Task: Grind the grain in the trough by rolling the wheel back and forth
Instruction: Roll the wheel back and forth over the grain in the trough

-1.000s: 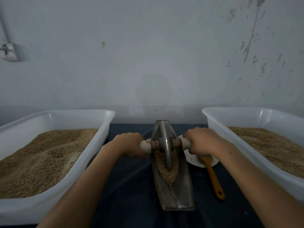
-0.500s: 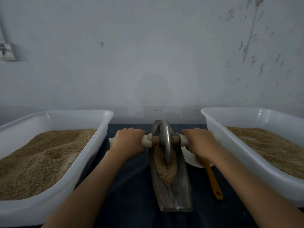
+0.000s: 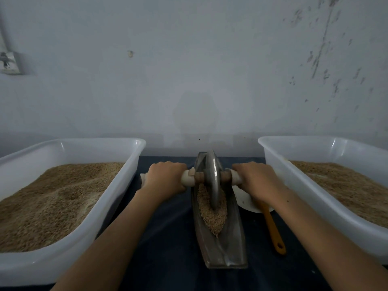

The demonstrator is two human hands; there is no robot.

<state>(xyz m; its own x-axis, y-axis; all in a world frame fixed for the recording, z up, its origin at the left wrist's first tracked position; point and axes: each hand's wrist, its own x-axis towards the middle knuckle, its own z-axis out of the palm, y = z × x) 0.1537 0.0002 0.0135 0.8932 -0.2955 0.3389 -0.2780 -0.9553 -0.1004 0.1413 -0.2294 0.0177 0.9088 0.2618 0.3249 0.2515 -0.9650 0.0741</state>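
Both hands are closed tight around the axle of a grinding wheel just below the middle of the frame: the left hand (image 3: 165,178) wraps the pale left handle (image 3: 188,179), the right hand (image 3: 257,179) the right one, knuckles up and fingers curled fully under. Between them the wheel (image 3: 213,179), a thin grey metal disc on a dark wooden hub, stands upright on edge in the trough (image 3: 222,246), its lower rim sunk in the grain (image 3: 214,217).

Compared with a second ago, the wheel has rolled towards the far, upper end of the trough, the hands have gone with it, and more of the grain lies exposed on the near side.

The trough is a narrow, boat-shaped vessel of dull, worn metal, pointed at both ends and running straight up the frame on a dark blue cloth covering the desk (image 3: 168,248). The grain is tan, coarse and heaped in the channel. To the right a white dish (image 3: 244,201) sits partly hidden under the right wrist, with an orange-handled utensil (image 3: 273,229) resting at its edge. At the left and right of the frame stand two translucent white plastic tubs (image 3: 117,185) (image 3: 298,185), rounded at the corners, each filled with the same sandy grain. Behind, a scuffed pale wall (image 3: 189,70).
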